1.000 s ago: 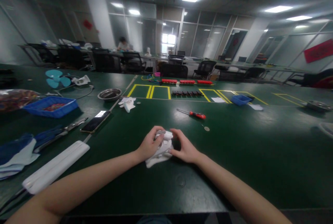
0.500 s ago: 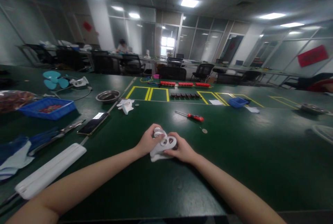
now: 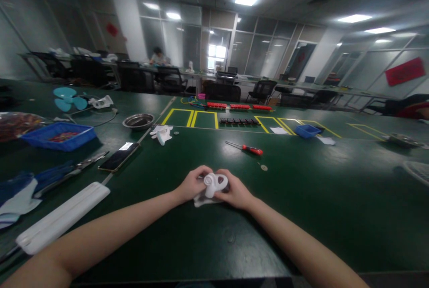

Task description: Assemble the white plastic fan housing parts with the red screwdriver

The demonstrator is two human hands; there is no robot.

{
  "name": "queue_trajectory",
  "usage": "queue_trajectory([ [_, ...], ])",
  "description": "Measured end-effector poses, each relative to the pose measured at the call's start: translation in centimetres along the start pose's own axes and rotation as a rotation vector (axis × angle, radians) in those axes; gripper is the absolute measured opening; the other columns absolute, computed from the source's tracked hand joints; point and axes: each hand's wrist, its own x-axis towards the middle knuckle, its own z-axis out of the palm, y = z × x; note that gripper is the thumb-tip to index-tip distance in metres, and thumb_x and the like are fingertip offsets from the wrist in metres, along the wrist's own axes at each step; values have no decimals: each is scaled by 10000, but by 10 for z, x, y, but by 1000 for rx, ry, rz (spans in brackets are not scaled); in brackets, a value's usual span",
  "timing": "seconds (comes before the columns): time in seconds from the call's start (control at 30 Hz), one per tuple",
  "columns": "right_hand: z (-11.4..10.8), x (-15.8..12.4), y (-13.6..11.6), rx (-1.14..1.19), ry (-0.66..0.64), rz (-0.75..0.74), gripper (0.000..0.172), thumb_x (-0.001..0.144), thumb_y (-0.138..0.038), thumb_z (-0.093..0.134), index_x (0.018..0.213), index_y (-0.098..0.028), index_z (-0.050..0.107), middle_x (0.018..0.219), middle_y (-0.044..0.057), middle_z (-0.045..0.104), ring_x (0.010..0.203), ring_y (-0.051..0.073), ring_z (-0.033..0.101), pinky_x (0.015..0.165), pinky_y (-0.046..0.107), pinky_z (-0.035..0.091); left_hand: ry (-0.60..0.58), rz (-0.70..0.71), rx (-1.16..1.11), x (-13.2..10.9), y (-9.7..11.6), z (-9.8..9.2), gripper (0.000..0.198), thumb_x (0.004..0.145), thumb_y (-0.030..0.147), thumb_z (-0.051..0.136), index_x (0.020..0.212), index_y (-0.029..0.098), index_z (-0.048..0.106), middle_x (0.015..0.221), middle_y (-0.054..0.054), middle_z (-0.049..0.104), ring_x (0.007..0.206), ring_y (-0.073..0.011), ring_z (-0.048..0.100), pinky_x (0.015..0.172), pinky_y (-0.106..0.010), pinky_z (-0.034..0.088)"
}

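Both of my hands meet at the middle of the green table around a small white plastic housing with round openings. My left hand curls round its left side, fingers closed on it. My right hand grips its right side, thumb on top. The part rests low, just above or on the table surface. A red-handled screwdriver lies beyond my hands, with a small round metal piece near it.
To the left lie a phone, a long white bar, pliers, a blue bin, a metal bowl, a teal fan blade and another white part. Red and black parts and a blue tray sit farther back. A person sits far off.
My hands have drawn closer together around the white housing and turned it, so its round openings now face up toward me.
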Motion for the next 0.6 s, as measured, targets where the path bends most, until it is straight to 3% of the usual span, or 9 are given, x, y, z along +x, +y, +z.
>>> queue_trajectory([
  [0.07, 2, -8, -8, -139, 117, -94, 717, 745, -390, 730, 1359, -194, 415, 1294, 154, 528, 1167, 290, 533, 964, 447, 453, 53, -45, 32, 0, -2, 4, 183, 792, 158, 539, 962, 172, 604, 940, -40, 626, 902, -179, 597, 823, -316, 484],
  [0.13, 8, -15, -20, -275, 138, -307, 677, 783, -350, 688, 1392, -248, 413, 1385, 139, 475, 1286, 306, 442, 1060, 488, 377, 109, -106, 41, 1, -5, 9, 211, 803, 151, 499, 994, 176, 585, 954, -40, 621, 897, -176, 595, 816, -319, 486],
  [0.2, 15, -17, -33, -353, -55, -529, 614, 830, -317, 625, 1407, -311, 413, 1424, 84, 467, 1334, 287, 400, 1099, 474, 344, 122, -163, 32, 2, -10, 12, 216, 794, 164, 500, 997, 179, 573, 951, -33, 615, 873, -172, 595, 809, -324, 491],
  [0.27, 23, -13, -41, -418, -81, -505, 611, 851, -273, 581, 1433, -245, 396, 1445, 115, 449, 1375, 308, 343, 1115, 497, 314, 91, -182, 37, 2, -15, 14, 222, 768, 177, 528, 985, 186, 573, 941, -22, 611, 865, -173, 590, 826, -333, 492],
  [0.4, 29, -1, -40, -435, -94, -457, 543, 912, -305, 536, 1431, -217, 402, 1414, 125, 490, 1370, 284, 366, 1094, 473, 348, 50, -160, 89, 2, -14, 12, 207, 758, 184, 539, 959, 192, 583, 901, -16, 600, 841, -178, 570, 822, -340, 490],
  [0.6, 18, 0, -23, -405, 45, -345, 747, 827, -548, 626, 1429, -179, 380, 1316, 160, 567, 1253, 313, 483, 1100, 535, 292, 49, -81, 20, 2, -6, 7, 187, 870, 224, 445, 993, 183, 580, 953, -41, 605, 907, -184, 575, 852, -333, 476],
])
